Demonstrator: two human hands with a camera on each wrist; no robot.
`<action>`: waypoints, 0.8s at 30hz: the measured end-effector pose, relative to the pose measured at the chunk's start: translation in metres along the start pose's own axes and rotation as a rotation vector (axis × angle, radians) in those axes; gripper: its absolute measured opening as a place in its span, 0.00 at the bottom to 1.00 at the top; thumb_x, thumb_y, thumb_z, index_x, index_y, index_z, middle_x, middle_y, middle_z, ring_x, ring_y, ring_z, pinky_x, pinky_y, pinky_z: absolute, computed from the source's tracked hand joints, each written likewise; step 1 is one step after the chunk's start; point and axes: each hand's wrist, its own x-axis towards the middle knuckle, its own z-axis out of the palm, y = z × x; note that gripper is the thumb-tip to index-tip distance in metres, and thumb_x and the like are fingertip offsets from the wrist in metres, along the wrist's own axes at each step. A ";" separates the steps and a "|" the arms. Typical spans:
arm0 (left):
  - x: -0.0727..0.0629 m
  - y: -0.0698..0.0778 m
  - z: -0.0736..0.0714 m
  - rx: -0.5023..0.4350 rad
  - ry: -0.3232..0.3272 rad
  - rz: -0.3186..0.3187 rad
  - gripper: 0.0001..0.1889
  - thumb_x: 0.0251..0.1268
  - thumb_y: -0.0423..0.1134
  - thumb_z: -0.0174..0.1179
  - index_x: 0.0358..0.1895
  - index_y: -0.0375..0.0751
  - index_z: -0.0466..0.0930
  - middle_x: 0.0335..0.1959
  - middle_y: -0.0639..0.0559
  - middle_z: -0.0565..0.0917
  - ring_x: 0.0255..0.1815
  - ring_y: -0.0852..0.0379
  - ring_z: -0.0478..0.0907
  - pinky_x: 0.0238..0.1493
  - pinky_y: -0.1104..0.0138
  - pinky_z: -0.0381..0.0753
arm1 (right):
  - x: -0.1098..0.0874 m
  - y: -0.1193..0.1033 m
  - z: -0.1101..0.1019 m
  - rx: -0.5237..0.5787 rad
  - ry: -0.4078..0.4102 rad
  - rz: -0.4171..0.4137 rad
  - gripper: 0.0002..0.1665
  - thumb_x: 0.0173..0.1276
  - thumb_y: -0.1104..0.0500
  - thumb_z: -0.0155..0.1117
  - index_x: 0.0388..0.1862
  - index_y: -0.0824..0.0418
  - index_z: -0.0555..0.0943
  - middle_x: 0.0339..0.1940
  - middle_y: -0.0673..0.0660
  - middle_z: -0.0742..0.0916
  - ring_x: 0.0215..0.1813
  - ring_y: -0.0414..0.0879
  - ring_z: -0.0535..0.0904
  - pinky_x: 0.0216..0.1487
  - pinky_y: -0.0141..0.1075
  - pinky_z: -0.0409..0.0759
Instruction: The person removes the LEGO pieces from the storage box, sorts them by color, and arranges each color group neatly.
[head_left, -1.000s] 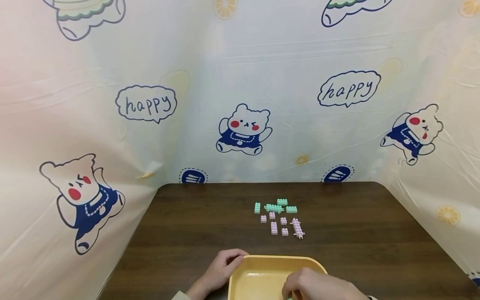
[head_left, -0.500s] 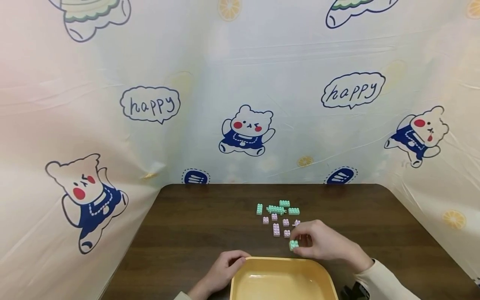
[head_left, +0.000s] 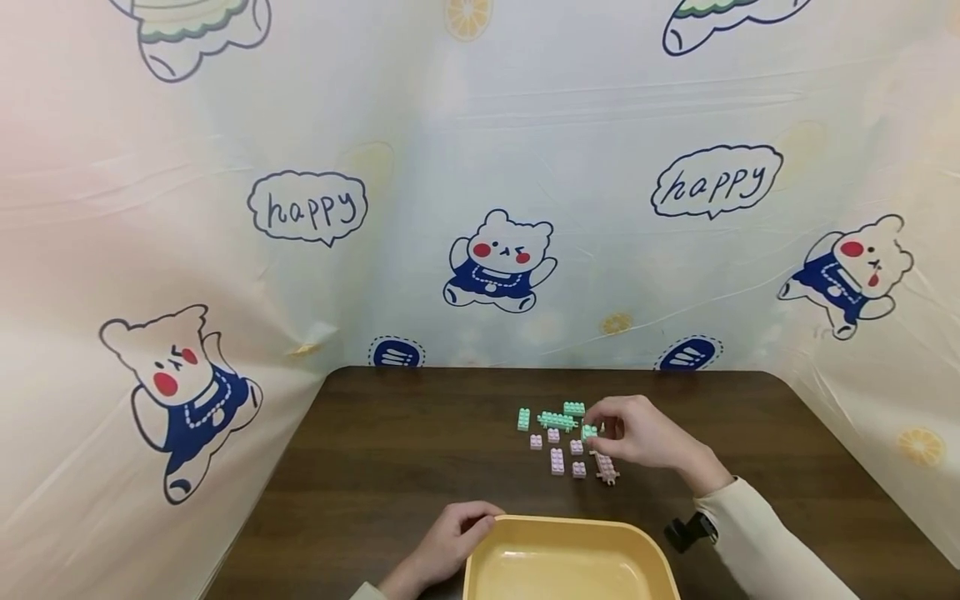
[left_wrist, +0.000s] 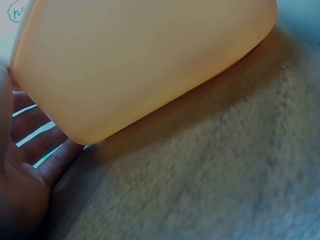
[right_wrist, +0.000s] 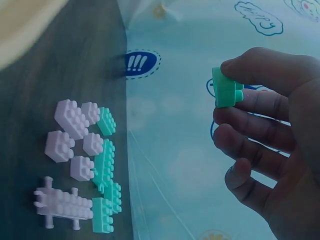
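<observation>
Between thumb and fingertips, my right hand (head_left: pixel 637 429) pinches a small mint green toy building brick (right_wrist: pixel 225 87). It is over the right side of a loose group of bricks on the table, partly hiding some. Nearby are a green base piece with side pegs (head_left: pixel 557 421), a green brick (head_left: pixel 523 419) and another green brick (head_left: pixel 573 409). Pale pink bricks (head_left: pixel 557 461) and a pink base piece with pegs (head_left: pixel 606 469) lie closer to me. At the far left corner of a yellow tray (head_left: pixel 570 522), my left hand (head_left: pixel 446 537) grips the wall, thumb on one side.
The dark wooden table (head_left: pixel 390 450) runs back to a printed cloth backdrop (head_left: pixel 420 167), which also closes in both sides. The tray sits at the near edge of the head view, its near end cut off. A black device (head_left: pixel 692 531) is strapped on my right wrist.
My right hand has come up out of the tray with the green brick and moved forward to the group of bricks. My left hand has kept its place at the tray corner.
</observation>
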 end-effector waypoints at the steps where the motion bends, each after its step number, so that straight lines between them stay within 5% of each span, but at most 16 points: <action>1: 0.000 0.000 0.000 -0.001 0.002 -0.002 0.12 0.76 0.35 0.49 0.49 0.36 0.82 0.41 0.38 0.86 0.38 0.65 0.82 0.38 0.67 0.84 | 0.004 0.001 0.000 -0.004 -0.002 0.005 0.09 0.62 0.56 0.72 0.40 0.53 0.83 0.26 0.41 0.80 0.25 0.34 0.73 0.25 0.28 0.76; 24: -0.001 0.003 0.000 0.015 0.015 -0.024 0.12 0.75 0.32 0.49 0.48 0.35 0.83 0.41 0.36 0.86 0.38 0.61 0.83 0.38 0.66 0.84 | 0.054 0.036 0.018 -0.008 -0.024 0.157 0.07 0.63 0.55 0.71 0.40 0.50 0.84 0.29 0.41 0.83 0.29 0.37 0.76 0.31 0.31 0.78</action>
